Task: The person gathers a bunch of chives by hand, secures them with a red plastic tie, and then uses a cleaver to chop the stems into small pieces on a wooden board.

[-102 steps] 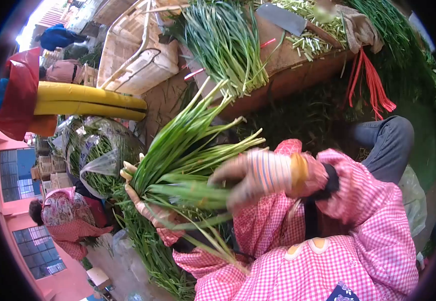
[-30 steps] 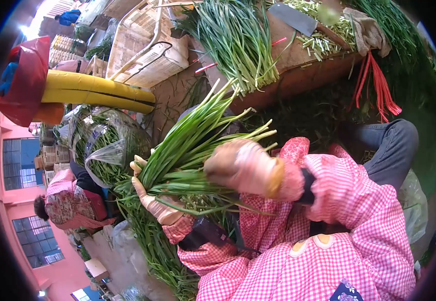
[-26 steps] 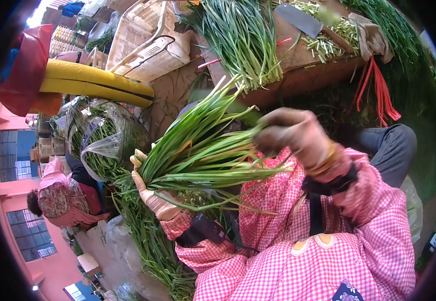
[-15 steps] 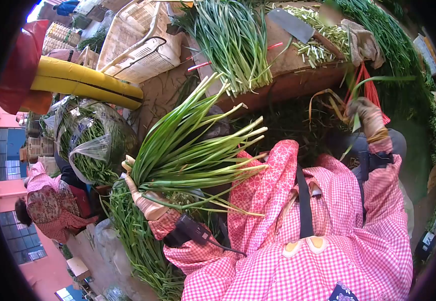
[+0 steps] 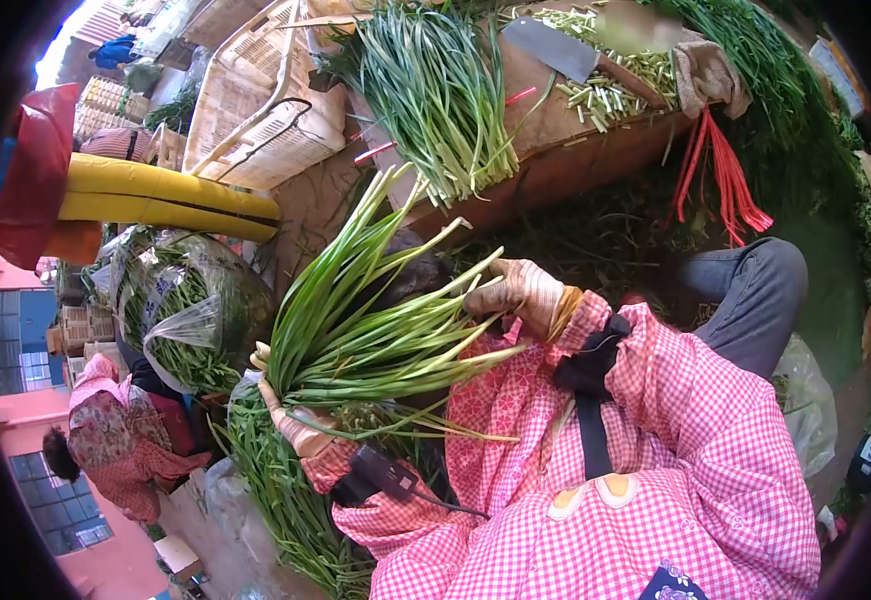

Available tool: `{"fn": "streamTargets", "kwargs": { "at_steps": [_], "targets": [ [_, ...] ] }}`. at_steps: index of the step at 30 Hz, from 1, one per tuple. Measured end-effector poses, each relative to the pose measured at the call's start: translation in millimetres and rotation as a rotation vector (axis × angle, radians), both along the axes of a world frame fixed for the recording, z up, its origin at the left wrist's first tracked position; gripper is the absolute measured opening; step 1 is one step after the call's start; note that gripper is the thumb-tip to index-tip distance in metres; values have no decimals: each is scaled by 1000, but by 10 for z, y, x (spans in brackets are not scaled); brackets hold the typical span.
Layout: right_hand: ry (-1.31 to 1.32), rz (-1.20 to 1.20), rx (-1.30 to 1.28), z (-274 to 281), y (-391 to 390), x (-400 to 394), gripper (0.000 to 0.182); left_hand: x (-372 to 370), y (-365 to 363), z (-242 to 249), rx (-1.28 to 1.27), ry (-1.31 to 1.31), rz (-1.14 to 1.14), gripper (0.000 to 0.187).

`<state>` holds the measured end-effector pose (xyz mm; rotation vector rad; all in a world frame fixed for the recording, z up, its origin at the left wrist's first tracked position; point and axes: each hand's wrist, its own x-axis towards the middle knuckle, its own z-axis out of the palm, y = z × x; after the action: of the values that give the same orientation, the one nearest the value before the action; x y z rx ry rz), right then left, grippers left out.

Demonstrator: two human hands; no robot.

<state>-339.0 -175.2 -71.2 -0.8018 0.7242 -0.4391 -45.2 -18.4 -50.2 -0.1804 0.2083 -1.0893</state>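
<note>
My left hand [image 5: 300, 430], in a pale glove, is closed round the leafy part of a bunch of garlic chives [image 5: 355, 345]. Their pale stem ends fan out to the right. At these ends, my gloved right hand [image 5: 523, 292] has its fingers curled onto a few stems; the fingertips are partly hidden. A larger bundle of chives [image 5: 435, 100] lies on the board above. Below my left hand is a heap of loose greens [image 5: 275, 490].
A cleaver [image 5: 555, 50] rests by cut stem pieces [image 5: 615, 95] on the wooden board [image 5: 595, 145]. Red ties [image 5: 720, 185] hang beside a cloth [image 5: 707, 78]. A white crate [image 5: 255, 110], a yellow padded bar [image 5: 165, 195] and bagged greens [image 5: 185, 300] stand left. Another person [image 5: 125, 430] sits beyond.
My right hand has come from the far right, by the red ties, to the stem ends of the bunch. The loose leaf blade it had is gone from it. My left hand keeps its hold.
</note>
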Motion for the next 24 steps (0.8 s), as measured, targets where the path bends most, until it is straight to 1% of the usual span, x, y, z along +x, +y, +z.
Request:
{"fn": "streamTargets", "kwargs": {
  "at_steps": [1, 2, 3, 4, 5, 6, 7, 8, 9, 10, 11, 12, 14, 15, 16, 17, 18, 19, 20, 22, 24],
  "targets": [
    [-127, -89, 59, -191, 12, 4, 28, 96, 35, -89, 58, -105, 16, 39],
    [-318, -210, 182, -133, 11, -27, 28, 84, -14, -81, 111, -209, 35, 39],
    [-325, -229, 149, -76, -11, -64, 28, 6, -22, -13, 212, -212, -4, 34],
    [-331, -246, 123, -7, -12, -116, 27, 27, -9, -54, 319, -298, 7, 34],
    [-201, -149, 70, 238, -33, -205, 25, 88, 9, -134, 426, -383, 14, 34],
    [-162, -215, 94, 173, -60, -234, 24, 170, 26, -228, 532, -471, 18, 34],
    [-123, -282, 114, 39, -104, -263, 24, 300, 74, -359, 550, -384, 19, 34],
    [-85, -351, 129, -109, -159, -300, 23, 298, 54, -365, 526, -337, 24, 34],
    [-129, -549, 206, -211, -211, -334, 22, 293, 29, -370, 502, -290, 31, 35],
    [-181, -605, 217, -286, -249, -468, 18, 274, 16, -380, 480, -240, 41, 35],
    [-245, -617, 211, -256, -278, -592, 16, 134, -24, -272, 719, -455, 81, 36],
    [-311, -632, 204, -222, -319, -720, 15, 16, -54, -167, 816, -475, 81, 37],
    [-241, -616, 163, -195, -427, -975, 15, -132, -132, -23, 999, -520, 71, 39],
    [-211, -677, 99, -280, -457, -1132, 16, -119, -148, -57, 1037, -513, 103, 42],
    [-225, -814, 92, -358, -586, -1304, 16, -84, -142, -79, 1043, -512, 91, 42],
    [-262, -877, 104, -475, -778, -1603, 15, -48, -108, -102, 1051, -507, 86, 43],
    [-134, -1011, 63, -402, -788, -1790, 14, -35, -76, -116, 1059, -502, 82, 43],
    [111, -1106, -8, -540, -867, -2069, 14, -95, -93, -43, 969, -397, 113, 43],
    [451, -1083, -43, -624, -954, -2349, 13, -2, -37, -135, 894, -433, 105, 43],
    [1271, -514, -499, -539, -902, -2471, 17, 251, 120, -404, 743, -500, 84, 42],
    [1594, -40, -1126, -155, -654, -1969, 24, 106, 15, -255, 825, -436, 75, 40]
  ]
}}
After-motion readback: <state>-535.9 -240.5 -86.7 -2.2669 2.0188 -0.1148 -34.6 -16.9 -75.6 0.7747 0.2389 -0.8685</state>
